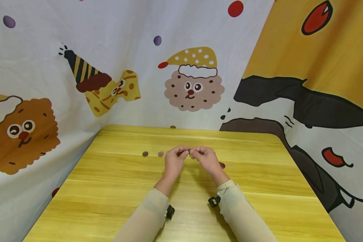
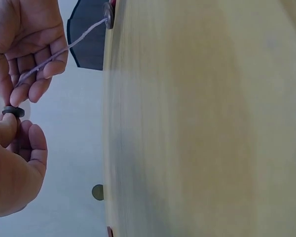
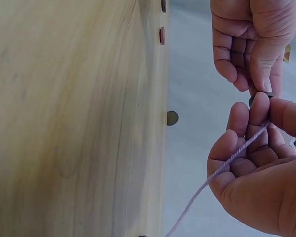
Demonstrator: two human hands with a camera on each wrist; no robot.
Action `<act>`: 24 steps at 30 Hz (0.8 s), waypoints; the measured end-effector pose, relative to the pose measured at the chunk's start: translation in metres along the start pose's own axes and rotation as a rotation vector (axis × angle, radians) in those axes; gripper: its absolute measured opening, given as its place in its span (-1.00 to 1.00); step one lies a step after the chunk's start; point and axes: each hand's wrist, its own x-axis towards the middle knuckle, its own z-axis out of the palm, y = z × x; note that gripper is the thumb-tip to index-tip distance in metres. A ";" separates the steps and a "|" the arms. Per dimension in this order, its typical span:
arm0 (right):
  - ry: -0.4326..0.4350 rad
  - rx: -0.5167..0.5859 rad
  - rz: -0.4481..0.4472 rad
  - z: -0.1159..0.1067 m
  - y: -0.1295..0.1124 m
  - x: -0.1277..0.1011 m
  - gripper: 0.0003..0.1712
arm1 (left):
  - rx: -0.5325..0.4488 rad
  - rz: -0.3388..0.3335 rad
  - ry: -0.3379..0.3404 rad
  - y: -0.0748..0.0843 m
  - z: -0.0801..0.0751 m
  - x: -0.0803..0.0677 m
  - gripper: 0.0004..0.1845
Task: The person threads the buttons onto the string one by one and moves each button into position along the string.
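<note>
My left hand [image 1: 173, 161] pinches a dark button [image 2: 13, 111] at its fingertips above the table [image 1: 115, 188]; my right hand [image 1: 206, 159] pinches lilac thread [image 3: 222, 170] just beside it, possibly touching.

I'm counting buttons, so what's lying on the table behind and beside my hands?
Two brownish buttons lie on the table beside the left hand; a red one peeks from behind the right hand, partly covered.

Bare tabletop [image 1: 115, 188] is left open on both sides of the hands. The far strip is dotted by two brown buttons [image 1: 152, 154], and a red button [image 1: 222, 165] lies just right of the right hand [image 1: 206, 158].
</note>
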 end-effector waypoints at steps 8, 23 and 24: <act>-0.001 -0.005 -0.005 0.001 0.000 0.000 -0.68 | 0.035 0.028 0.030 0.000 0.002 0.001 -0.88; -0.051 -0.050 -0.027 -0.005 0.002 -0.004 -0.72 | 0.093 0.033 -0.044 0.001 -0.003 0.002 -0.76; -0.057 -0.050 -0.026 -0.006 0.002 -0.004 -0.72 | 0.091 0.028 -0.047 0.001 -0.004 0.002 -0.76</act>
